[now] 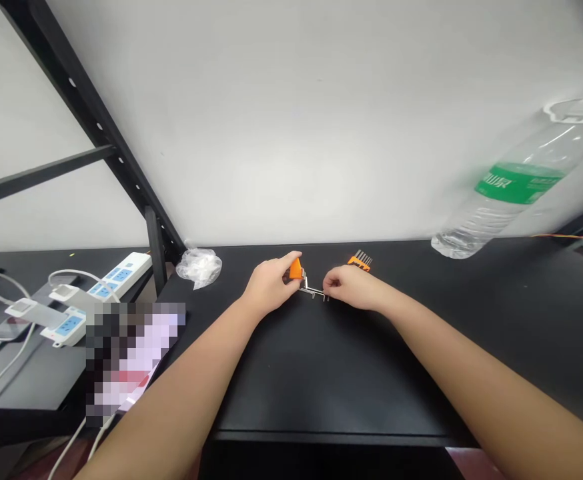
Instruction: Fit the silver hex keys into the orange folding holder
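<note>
Over the middle of the black tabletop, my left hand is closed around an orange holder with thin L-shaped metal hex keys sticking out of it. Close by on the right, my right hand has its fingers pinched together at the far end of a hex key. The fingertips partly hide that end. Just behind my right hand lies another orange holder with several metal keys pointing up and away, its near part covered by the hand.
Crumpled clear plastic lies by the black metal frame. A large clear bottle with a green label stands at the back right. On the left are a white power strip, chargers, cables and a pixelated phone-like item.
</note>
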`<state>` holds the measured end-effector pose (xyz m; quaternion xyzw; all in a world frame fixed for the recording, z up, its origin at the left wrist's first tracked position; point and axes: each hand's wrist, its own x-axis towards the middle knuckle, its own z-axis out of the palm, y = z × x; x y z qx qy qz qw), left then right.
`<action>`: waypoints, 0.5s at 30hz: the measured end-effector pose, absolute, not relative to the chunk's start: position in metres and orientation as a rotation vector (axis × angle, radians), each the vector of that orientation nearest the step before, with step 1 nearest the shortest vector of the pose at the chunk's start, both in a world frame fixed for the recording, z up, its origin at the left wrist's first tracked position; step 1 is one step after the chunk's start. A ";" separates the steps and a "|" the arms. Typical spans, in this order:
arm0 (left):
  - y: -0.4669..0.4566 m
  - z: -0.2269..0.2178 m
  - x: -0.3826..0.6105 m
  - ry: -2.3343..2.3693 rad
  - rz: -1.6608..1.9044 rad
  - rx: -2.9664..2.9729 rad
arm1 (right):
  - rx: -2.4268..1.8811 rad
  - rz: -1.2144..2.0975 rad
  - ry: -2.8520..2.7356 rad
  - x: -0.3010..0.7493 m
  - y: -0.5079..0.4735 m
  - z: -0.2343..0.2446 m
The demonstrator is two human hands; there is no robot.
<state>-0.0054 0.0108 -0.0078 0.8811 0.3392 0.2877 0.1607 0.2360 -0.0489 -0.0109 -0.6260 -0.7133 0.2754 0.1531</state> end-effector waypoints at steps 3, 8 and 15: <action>0.011 -0.008 -0.005 0.965 0.827 2.519 | -1.949 0.682 -2.074 0.235 -0.053 -0.006; 0.011 -0.009 -0.005 0.976 0.775 2.522 | -2.065 0.502 -2.066 0.236 -0.057 0.001; 0.010 -0.007 -0.004 0.980 0.771 2.505 | -1.599 0.931 -1.613 0.234 -0.062 0.013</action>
